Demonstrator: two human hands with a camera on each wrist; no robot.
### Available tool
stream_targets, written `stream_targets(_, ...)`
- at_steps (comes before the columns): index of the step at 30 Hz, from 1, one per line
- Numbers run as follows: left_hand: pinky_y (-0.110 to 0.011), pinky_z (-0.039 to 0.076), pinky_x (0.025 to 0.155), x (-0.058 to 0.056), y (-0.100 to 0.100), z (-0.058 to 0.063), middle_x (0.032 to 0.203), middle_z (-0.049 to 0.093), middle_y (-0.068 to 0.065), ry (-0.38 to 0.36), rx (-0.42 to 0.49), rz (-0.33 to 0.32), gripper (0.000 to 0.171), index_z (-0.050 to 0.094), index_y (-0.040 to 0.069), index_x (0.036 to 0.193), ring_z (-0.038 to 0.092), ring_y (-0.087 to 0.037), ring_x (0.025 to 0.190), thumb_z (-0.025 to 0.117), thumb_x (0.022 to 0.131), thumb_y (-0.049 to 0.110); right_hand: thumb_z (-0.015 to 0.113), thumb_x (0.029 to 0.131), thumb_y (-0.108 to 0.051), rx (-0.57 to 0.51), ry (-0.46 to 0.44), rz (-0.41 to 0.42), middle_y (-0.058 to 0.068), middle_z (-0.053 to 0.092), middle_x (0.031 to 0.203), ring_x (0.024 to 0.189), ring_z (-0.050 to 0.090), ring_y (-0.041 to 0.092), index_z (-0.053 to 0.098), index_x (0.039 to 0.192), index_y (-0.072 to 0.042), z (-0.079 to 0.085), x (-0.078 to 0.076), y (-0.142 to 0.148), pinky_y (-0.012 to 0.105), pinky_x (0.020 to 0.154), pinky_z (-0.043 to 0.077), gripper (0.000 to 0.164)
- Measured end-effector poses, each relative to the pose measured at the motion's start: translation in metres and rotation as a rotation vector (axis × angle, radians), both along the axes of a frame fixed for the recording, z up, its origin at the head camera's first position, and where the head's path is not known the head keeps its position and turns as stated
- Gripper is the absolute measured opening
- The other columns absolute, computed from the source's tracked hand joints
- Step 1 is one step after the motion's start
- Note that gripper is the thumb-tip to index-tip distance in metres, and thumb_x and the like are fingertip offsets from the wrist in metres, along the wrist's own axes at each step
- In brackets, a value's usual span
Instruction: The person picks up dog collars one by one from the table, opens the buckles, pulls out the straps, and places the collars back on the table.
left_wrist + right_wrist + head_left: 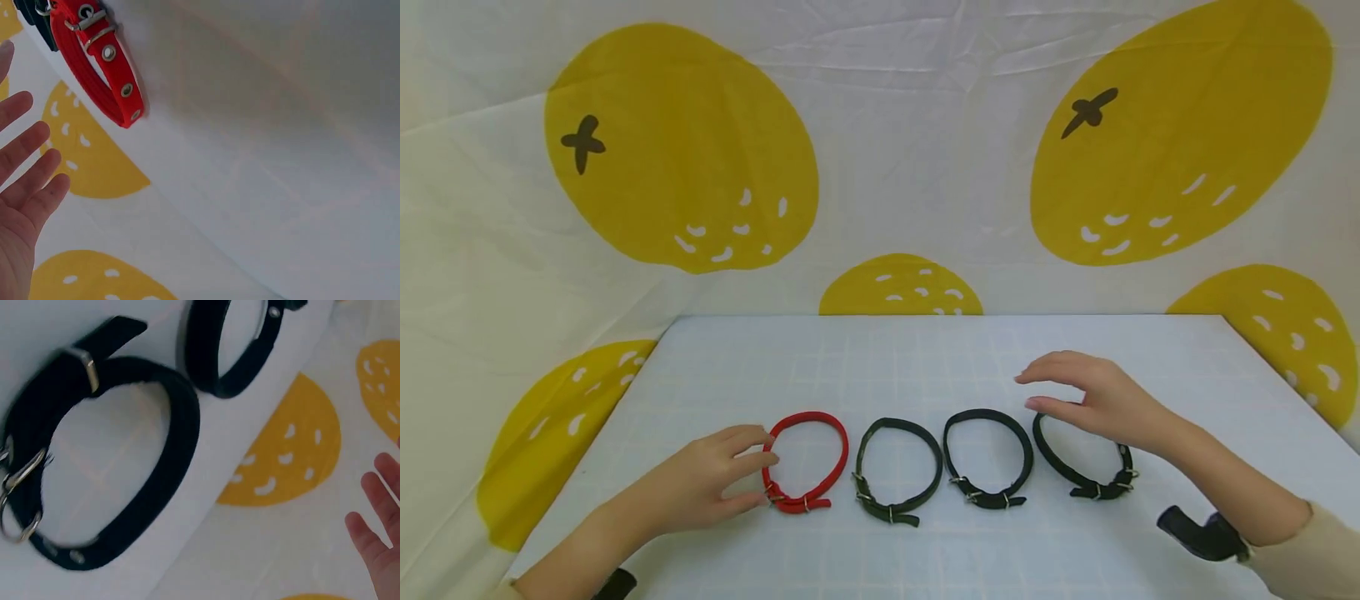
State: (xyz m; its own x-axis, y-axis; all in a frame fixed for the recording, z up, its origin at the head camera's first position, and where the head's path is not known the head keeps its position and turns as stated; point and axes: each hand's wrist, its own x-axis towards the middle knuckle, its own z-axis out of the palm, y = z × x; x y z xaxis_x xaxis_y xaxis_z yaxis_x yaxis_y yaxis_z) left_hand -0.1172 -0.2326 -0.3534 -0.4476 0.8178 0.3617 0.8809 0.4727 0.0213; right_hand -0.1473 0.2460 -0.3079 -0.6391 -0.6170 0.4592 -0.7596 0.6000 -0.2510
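Observation:
Four buckled collars lie in a row on the white table. Leftmost is a red collar [808, 417] with metal eyelets, also large in the left wrist view. To its right come a dark green collar [937, 458], a black collar [1028, 458] and another black collar [1099, 492]. My left hand [718, 479] is at the red collar's left side, fingers spread; whether they touch it I cannot tell. Over the far side of the rightmost collar hovers my right hand [1101, 400], its fingers extended, holding nothing and hiding part of the band.
The white table [880, 358] has a faint grid pattern. Behind and beside it hangs a pale cloth [917, 150] printed with yellow fruit shapes. A black strap end [1202, 533] sticks out at the right wrist.

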Motion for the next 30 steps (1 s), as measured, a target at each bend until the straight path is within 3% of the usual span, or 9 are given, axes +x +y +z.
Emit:
stream_targets(4,-0.032,0.054,0.076,0.003,0.008,-0.008,0.108,0.059,-0.005,0.017,0.018,-0.054,0.031,0.065,0.014,0.103,0.058,-0.020,0.098,0.068,0.085,0.038,0.077,0.074,-0.009,-0.019,-0.026,0.137,-0.007,0.064,0.104,0.096,0.059,0.012,0.067,0.107,-0.016,-0.007,-0.007,-0.025,0.026,0.078,0.051,0.036)
stream_targets(11,-0.029,0.054,0.073,0.006,0.010,-0.018,0.101,0.060,0.002,-0.001,0.029,-0.045,0.027,0.066,0.016,0.099,0.058,-0.014,0.089,0.070,0.083,0.037,0.072,0.082,-0.013,-0.039,-0.048,0.330,-0.002,0.065,0.102,0.095,0.059,0.013,0.067,0.105,-0.011,-0.014,-0.016,-0.064,0.027,0.078,0.051,0.024)
stream_targets(21,-0.023,0.051,0.074,0.004,0.012,-0.029,0.100,0.058,0.007,-0.056,0.043,-0.058,0.026,0.066,0.017,0.099,0.055,-0.009,0.088,0.074,0.080,0.032,0.070,0.085,-0.020,0.086,-0.163,0.392,-0.002,0.064,0.102,0.096,0.057,0.010,0.068,0.106,-0.010,-0.030,-0.017,-0.119,0.020,0.083,0.048,0.023)
stream_targets(30,-0.024,0.050,0.074,0.000,0.018,-0.035,0.095,0.058,0.006,-0.010,0.038,-0.111,0.023,0.066,0.017,0.095,0.054,-0.009,0.086,0.077,0.077,0.028,0.072,0.083,-0.020,0.176,-0.181,0.487,-0.002,0.064,0.101,0.097,0.057,0.008,0.068,0.105,-0.009,-0.049,-0.014,-0.171,0.013,0.086,0.042,0.025)
